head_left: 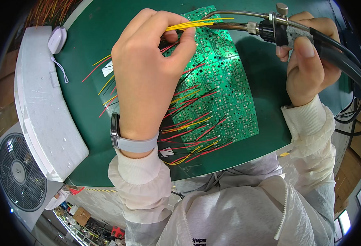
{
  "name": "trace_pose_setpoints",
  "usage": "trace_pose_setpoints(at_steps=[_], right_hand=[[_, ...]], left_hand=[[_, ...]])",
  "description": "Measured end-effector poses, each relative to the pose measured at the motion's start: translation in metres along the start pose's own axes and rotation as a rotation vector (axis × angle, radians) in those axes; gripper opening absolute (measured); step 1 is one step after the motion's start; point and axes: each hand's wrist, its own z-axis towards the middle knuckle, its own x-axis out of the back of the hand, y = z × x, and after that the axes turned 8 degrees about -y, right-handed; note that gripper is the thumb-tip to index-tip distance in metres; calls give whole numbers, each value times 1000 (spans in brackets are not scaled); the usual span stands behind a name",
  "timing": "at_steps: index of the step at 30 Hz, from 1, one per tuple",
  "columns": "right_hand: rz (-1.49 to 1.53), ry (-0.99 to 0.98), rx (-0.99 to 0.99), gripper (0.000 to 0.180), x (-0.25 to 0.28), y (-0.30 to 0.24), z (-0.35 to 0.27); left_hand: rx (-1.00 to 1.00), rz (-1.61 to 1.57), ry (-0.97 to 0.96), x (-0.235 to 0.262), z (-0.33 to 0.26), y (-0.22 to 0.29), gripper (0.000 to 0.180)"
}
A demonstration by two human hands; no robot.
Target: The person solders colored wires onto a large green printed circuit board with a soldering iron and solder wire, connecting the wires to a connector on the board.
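The fingers (180,30) of the left hand (147,78) are pressed together, pinching a small bundle of yellow wires (201,23) whose free ends stick out to the right, above the top of the circuit board (221,90). The right hand (311,65) is wrapped around the padded grip of a soldering iron (270,28), thumb laid along the top; its metal barrel points left, and the tip lies right by the yellow wires (whether it touches them cannot be told). Black hoses (344,57) run from the iron off to the right edge.

The green circuit board, a panel of many small repeated squares, lies flat on the dark green bench (90,45) under and between both hands. Red, yellow and black wires (192,135) stand soldered to it along its lower left part, partly hidden by the left wrist, which wears a grey wristwatch (125,141). A few loose wires (102,82) lie on the bench left of the hand. Farther left sit a white foam block (45,115) and a small white device (57,39) on its top end. A fan (18,172) stands below the bench at lower left.
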Motion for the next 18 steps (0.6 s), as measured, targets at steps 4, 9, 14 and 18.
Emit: trace_pose_setpoints(at_steps=[4, 9, 14, 18], right_hand=[[10, -2, -8, 28, -1, 0, -1], [10, 9, -18, 25, 0, 0, -2], [-11, 115, -71, 23, 1, 0, 0], [63, 267, -76, 25, -9, -2, 10]], left_hand=[[5, -5, -2, 0, -1, -1, 10], [1, -23, -4, -2, -2, -1, 10], [-12, -17, -3, 0, 0, 0, 10], [-43, 19, -11, 3, 0, 2, 10]])
